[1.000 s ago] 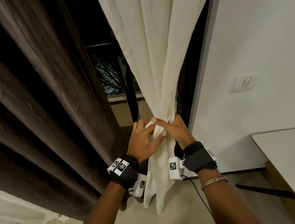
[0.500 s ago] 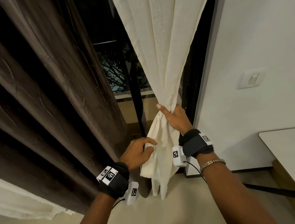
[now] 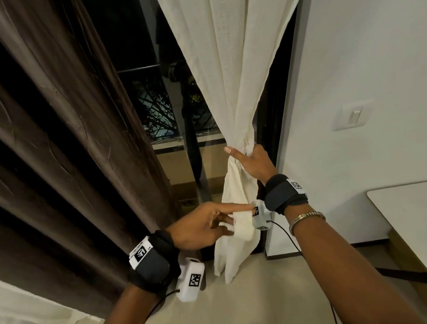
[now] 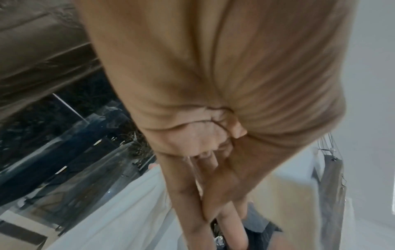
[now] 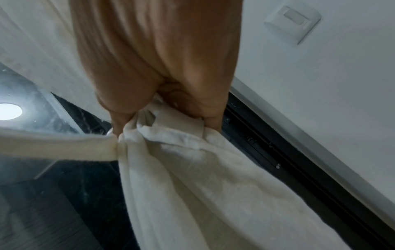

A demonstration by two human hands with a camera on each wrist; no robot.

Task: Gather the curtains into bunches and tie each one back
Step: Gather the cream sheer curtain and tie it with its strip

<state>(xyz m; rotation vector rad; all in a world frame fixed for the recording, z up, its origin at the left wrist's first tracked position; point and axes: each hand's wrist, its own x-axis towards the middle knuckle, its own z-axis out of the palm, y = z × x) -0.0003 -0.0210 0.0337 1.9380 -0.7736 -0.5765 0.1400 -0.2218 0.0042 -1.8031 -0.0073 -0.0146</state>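
Dropped lower, left hand (image 3: pixel 199 226) pinches a strip of cream curtain (image 3: pixel 229 84); right hand (image 3: pixel 253 161) clasps the bunch.

Both wrists: black straps (image 3: pixel 285 194), white camera modules (image 3: pixel 191 278) with square black-and-white markers, thin black cables; right wrist adds metal bracelet (image 3: pixel 306 218).

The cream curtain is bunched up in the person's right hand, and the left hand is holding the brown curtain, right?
Not quite. The right hand does grip the bunched cream curtain, but the left hand holds a cream strip of cloth, not the brown curtain, which hangs untouched beside it. The head view shows this.
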